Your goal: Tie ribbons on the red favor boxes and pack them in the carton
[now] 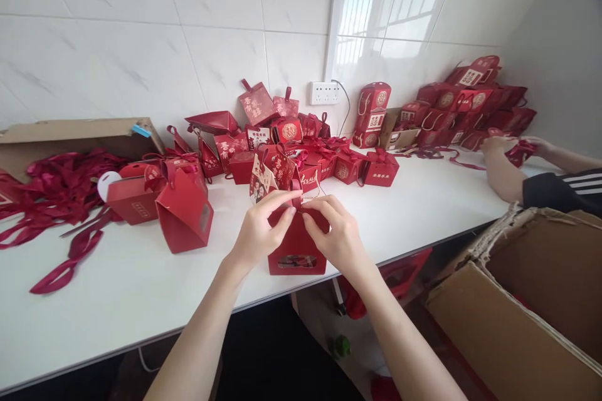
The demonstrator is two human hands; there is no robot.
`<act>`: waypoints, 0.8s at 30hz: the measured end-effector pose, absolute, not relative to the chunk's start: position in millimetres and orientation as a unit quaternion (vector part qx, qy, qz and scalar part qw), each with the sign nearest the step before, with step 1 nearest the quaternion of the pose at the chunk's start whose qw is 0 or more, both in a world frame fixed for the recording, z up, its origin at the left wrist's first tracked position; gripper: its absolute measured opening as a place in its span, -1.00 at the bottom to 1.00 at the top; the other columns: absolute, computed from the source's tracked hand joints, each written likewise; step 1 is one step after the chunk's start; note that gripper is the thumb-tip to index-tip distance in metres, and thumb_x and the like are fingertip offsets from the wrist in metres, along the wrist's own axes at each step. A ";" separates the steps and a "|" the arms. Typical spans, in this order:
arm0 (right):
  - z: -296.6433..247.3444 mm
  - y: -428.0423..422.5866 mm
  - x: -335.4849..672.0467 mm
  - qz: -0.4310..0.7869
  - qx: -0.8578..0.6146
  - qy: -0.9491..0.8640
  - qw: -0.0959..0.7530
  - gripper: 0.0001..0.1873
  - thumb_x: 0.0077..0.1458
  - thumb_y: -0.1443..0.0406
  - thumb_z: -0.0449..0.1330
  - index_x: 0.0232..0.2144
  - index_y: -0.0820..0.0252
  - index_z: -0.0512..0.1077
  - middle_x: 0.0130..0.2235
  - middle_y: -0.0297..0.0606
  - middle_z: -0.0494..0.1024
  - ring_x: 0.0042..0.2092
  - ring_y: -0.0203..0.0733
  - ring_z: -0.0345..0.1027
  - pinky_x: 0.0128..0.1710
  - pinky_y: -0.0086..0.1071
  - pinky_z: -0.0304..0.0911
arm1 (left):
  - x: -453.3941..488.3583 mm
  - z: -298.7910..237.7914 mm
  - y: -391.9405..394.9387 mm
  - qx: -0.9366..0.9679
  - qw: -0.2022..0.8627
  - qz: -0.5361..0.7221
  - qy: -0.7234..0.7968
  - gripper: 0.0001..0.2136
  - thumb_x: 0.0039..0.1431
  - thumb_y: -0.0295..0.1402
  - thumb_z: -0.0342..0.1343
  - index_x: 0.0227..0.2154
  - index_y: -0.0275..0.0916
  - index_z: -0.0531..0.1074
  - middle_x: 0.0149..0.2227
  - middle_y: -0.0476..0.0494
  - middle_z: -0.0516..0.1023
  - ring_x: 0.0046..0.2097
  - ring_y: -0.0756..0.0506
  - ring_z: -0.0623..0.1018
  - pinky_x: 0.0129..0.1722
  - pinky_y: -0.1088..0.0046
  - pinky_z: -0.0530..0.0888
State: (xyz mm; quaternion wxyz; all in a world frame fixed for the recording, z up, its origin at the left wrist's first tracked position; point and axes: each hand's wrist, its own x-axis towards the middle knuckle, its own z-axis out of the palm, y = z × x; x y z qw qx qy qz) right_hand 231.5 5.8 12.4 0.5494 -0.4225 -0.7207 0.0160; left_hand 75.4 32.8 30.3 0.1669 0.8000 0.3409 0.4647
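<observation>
A red gift box [295, 239] with a small window in its lower front stands upright on the white table, close to the front edge. My left hand [266, 222] is closed at the left of its top, thumb and fingers pinching there. From the other side my right hand [333, 225] pinches the top too, its fingertips nearly meeting the left ones. A short dark red ribbon loop [296, 193] rises between the fingertips, which partly hide the box top. Just behind are a cream and red box [259, 182] and several other decorated red boxes [308, 175].
To the left, a red box [183, 219] stands near a heap of dark red ribbons [75, 185] by a cardboard carton [84, 128]. Stacked red boxes [451, 100] line the back right. Another person's hands [501, 144] hold something red there. An open carton [512, 313] sits lower right.
</observation>
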 end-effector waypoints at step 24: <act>12.6 9.5 225.3 0.083 -0.452 -0.683 0.568 -0.91 0.11 0.37 0.06 -0.38 0.16 0.37 -0.41 -0.31 0.35 -0.40 -0.27 0.27 -0.35 -0.38 0.27 | 76.6 28.9 32.8 0.789 0.172 0.482 0.341 -0.71 0.15 -0.44 0.03 -0.06 -0.19 0.46 -0.13 -0.10 0.56 -0.08 -0.08 0.53 -0.07 0.39 0.50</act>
